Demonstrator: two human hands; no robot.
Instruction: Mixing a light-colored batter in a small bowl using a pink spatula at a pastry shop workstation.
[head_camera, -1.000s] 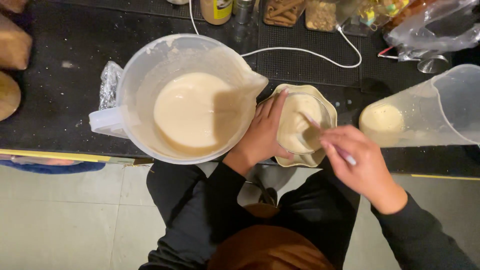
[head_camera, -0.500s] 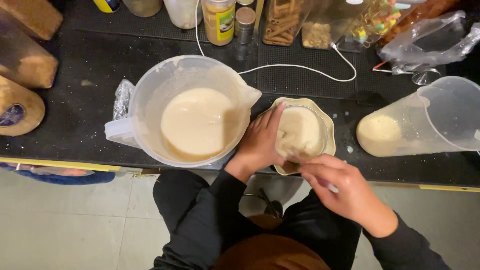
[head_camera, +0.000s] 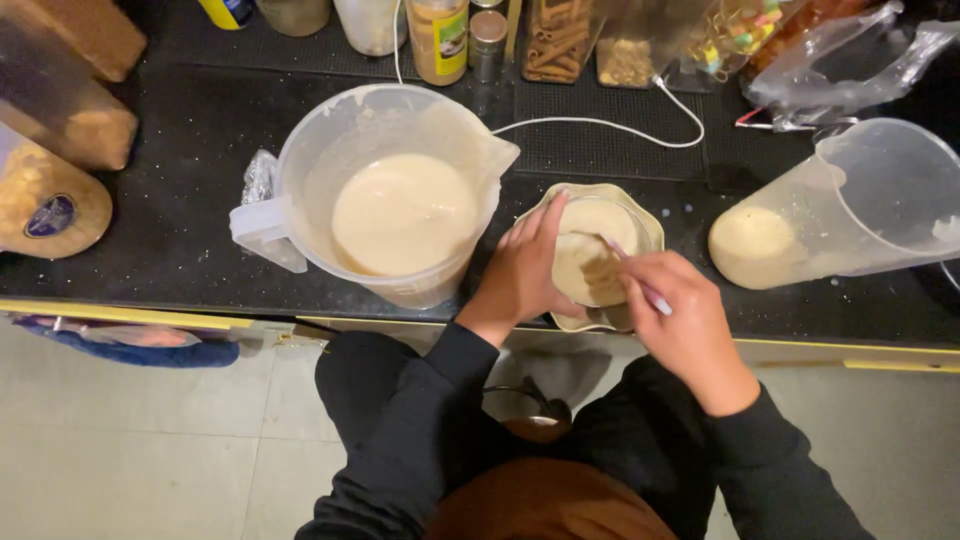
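A clear glass cup (head_camera: 598, 262) of thick beige mixture stands on a pale scalloped saucer (head_camera: 650, 228) at the counter's front edge. My left hand (head_camera: 525, 272) wraps the cup's left side. My right hand (head_camera: 680, 322) holds a thin white-handled spoon (head_camera: 628, 268) with its tip down in the mixture. Just left of the cup stands a large clear plastic jug (head_camera: 300, 170) with a handle, holding a pool of the same beige liquid (head_camera: 403, 214).
A second clear jug (head_camera: 860, 205) with beige liquid sits at the right. A white cable (head_camera: 600, 125) crosses the black counter (head_camera: 170, 230). Jars, a cinnamon-stick container (head_camera: 555, 40) and plastic bags (head_camera: 840, 60) line the back. Wooden pieces (head_camera: 50, 200) lie at the left. The yellow-edged counter front drops to tiled floor.
My right hand has moved the spoon around inside the cup, from its near rim back toward its middle. My left hand stays on the cup. The view has shifted slightly.
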